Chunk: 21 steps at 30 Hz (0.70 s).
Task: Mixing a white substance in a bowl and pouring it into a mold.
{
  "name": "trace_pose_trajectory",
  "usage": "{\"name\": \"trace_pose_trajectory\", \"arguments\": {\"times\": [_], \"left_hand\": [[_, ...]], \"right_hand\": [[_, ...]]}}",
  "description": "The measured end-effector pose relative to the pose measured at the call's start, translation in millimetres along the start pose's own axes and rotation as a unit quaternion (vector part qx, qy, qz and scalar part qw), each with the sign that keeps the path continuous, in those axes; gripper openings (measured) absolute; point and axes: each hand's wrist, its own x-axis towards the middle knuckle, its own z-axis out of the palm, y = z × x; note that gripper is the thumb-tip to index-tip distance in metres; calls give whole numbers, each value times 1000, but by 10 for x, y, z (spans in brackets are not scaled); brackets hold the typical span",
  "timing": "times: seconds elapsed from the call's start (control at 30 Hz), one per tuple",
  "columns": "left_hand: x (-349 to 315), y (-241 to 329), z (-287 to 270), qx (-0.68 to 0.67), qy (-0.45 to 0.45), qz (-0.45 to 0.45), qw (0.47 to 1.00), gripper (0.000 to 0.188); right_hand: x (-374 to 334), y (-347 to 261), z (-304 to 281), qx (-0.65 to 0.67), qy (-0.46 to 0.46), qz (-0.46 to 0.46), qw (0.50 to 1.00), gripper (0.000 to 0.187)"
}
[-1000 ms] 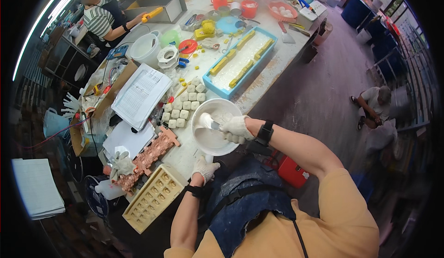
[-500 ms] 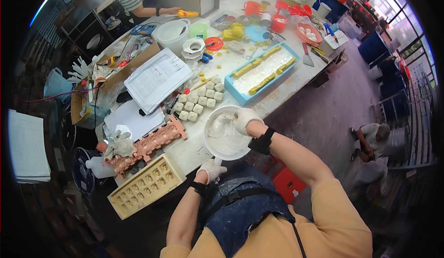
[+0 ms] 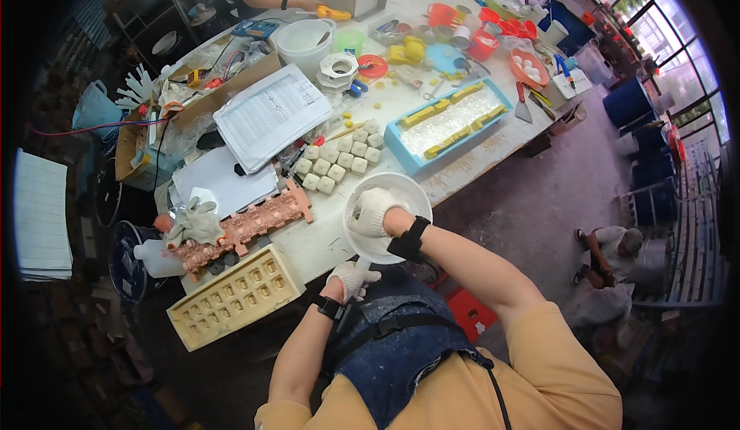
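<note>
At the table's near edge is a round white plastic tub [image 3: 416, 239] with a handle, holding creamy white paste. Its handle is gripped by my left hand [image 3: 352, 279], in a knitted white glove. My right hand [image 3: 376, 211], gloved too, reaches down inside the tub over the paste. Those fingers look closed, but they and whatever they hold are hidden. Left of the tub's far rim sit several small off-white moulded blocks [image 3: 337, 158]. A light-blue rectangular mould [image 3: 402, 155] lies beyond it, with a shiny whitish filling and yellow strips.
Left of the tub are a copper-coloured ridged piece [image 3: 258, 225], a cream mould with cavities [image 3: 231, 295] and paper sheets [image 3: 271, 118]. Farther back stand a white bucket [image 3: 302, 44] and red cups [image 3: 484, 43]. Another person's hand [image 3: 308, 4] is at the far edge; someone sits low at right [image 3: 613, 249].
My right hand has moved left and deeper, from the tub's right rim to over the paste. The left hand keeps its grip on the handle. The whole view has shifted slightly.
</note>
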Motion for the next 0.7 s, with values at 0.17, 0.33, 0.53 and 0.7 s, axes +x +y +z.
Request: {"name": "trace_pose_trajectory", "arguments": {"times": [0.17, 0.33, 0.53, 0.7], "left_hand": [[27, -64, -38, -78, -23, -10, 997, 28], [-8, -52, -21, -67, -29, 3, 997, 29], [-19, -20, 33, -70, -13, -9, 997, 28], [23, -29, 37, -62, -6, -9, 998, 28]], "right_hand": [[-550, 317, 273, -43, -3, -104, 994, 27], [-597, 851, -487, 249, -51, 107, 961, 25], [-369, 673, -651, 172, 192, 109, 960, 33], [13, 522, 1, 153, 258, 79, 951, 33]]}}
